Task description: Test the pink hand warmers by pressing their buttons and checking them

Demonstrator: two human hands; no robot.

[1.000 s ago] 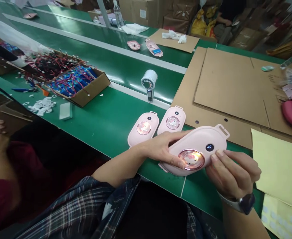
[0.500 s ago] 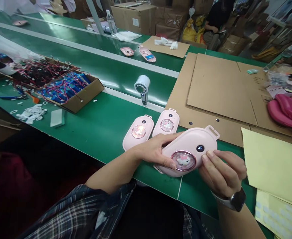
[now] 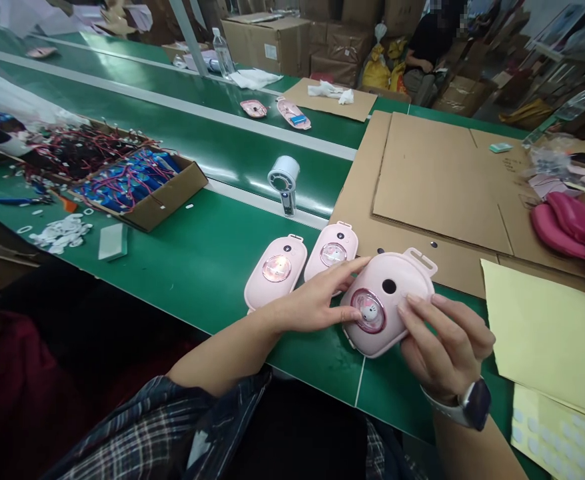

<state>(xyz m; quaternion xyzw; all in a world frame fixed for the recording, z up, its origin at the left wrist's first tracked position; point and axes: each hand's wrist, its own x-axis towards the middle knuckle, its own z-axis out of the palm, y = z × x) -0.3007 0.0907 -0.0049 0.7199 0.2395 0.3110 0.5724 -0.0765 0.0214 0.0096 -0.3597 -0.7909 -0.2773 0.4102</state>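
Note:
A pink oval device [image 3: 390, 332] with a strap loop, a dark round display and a clear window over a white cat figure is tilted up above the table's front edge. My left hand [image 3: 317, 297] grips its left side, thumb near the window and fingers partly behind. At its right side, my right hand [image 3: 445, 337] has bent fingers pressed against the front face; its thumb is hidden. Just beyond my left hand lie two matching pink devices, a left one [image 3: 267, 283] and a right one [image 3: 320, 252], both face up.
A carton of blue wired battery packs [image 3: 172, 187] stands left, near white rings [image 3: 60, 233] and a pale block [image 3: 113, 241]. Behind the devices stands a small handheld fan [image 3: 283, 177]. Cardboard sheets [image 3: 432, 180], pink cases [image 3: 570, 223] and yellow sticker sheets [image 3: 547, 333] lie right. A person sits far back.
The held device has turned, so its face looks narrower. Its display, lit with digits before, now appears dark. My left thumb has shifted along the window's edge.

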